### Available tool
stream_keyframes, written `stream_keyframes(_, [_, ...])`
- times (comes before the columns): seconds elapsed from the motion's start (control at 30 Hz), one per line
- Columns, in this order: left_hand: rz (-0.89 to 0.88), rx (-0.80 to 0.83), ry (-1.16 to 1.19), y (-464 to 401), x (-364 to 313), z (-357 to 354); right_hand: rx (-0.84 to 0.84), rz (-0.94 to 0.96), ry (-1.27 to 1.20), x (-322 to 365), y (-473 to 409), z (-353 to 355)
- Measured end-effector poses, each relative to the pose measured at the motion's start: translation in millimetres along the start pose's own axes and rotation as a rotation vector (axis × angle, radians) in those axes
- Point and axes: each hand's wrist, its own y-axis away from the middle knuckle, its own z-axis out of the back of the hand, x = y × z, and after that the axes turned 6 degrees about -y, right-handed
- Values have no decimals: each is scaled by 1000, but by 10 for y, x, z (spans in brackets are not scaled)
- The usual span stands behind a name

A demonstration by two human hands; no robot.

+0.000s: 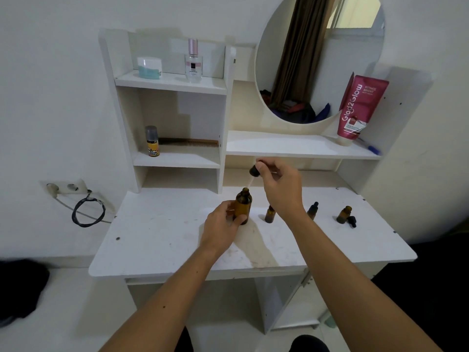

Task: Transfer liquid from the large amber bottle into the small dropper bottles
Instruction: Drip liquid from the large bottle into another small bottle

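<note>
The left hand wraps the large amber bottle at mid-surface, steadying its open neck. At 12 o'clock above it, the right hand pinches the dropper, seemingly for drawing liquid. Small dropper bottles wait at 3 o'clock.

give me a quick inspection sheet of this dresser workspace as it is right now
surface: white dresser top, stained brown near the front edge
job's things: large amber bottle upright, uncapped; three small dropper bottles, the rightmost open with its cap beside it
clutter: tube, perfume, jar, comb on the shelves
hands: left hand grips the large bottle; right hand holds a dropper above it
cables: coiled black cable at the wall socket
surroundings: round mirror, white wall
</note>
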Motion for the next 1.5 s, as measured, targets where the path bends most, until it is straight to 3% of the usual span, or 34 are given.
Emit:
stream_keyframes(0.27, [2,-92,-15,130,8,-65,-108,128,-35,129,-19,407])
stream_keyframes(0.47, [16,-217,82,337,-200,-300,-164,59,13,-117,122,883])
stream_keyframes(0.73, [-38,-125,111,551,-710,-1080,-265,-21,92,-418,256,1626])
stream_keyframes(1.1, [-217,234,83,381,-1286,-1994,-396,-83,117,-875,212,2333])
stream_keyframes(1.5, [-198,205,43,-133,-1499,-2472,-394,-67,110,-1220,-17,2395])
